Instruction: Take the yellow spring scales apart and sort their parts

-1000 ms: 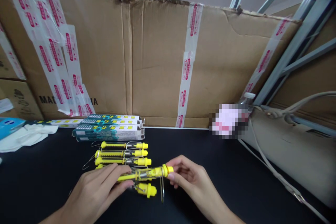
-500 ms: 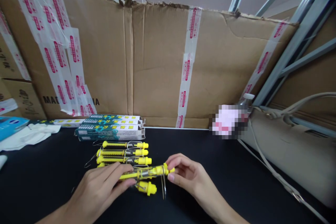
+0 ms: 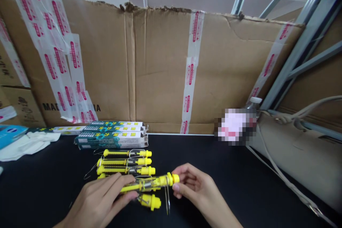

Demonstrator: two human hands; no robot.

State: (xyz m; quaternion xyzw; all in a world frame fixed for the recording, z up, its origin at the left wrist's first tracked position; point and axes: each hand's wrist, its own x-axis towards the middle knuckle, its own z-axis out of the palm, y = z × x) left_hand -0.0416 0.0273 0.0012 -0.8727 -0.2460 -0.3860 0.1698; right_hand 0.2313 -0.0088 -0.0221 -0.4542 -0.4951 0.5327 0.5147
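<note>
The right hand [image 3: 197, 192] has drawn its fingertips back along the yellow spring scale [image 3: 146, 183], leaving the end cap in plain sight where half a second ago it was covered. The hand now pinches that cap between thumb and forefinger. The left hand [image 3: 103, 199] curls over the clear barrel, gripping its other end. The scale is held level just above the black surface [image 3: 240, 185], with a wire loop [image 3: 167, 199] hanging from it. A second scale [image 3: 151, 201] lies beneath, three more [image 3: 124, 162] sit in a row behind, and flat boxes [image 3: 112, 135] are stacked against a taped cardboard wall [image 3: 160, 71].
</note>
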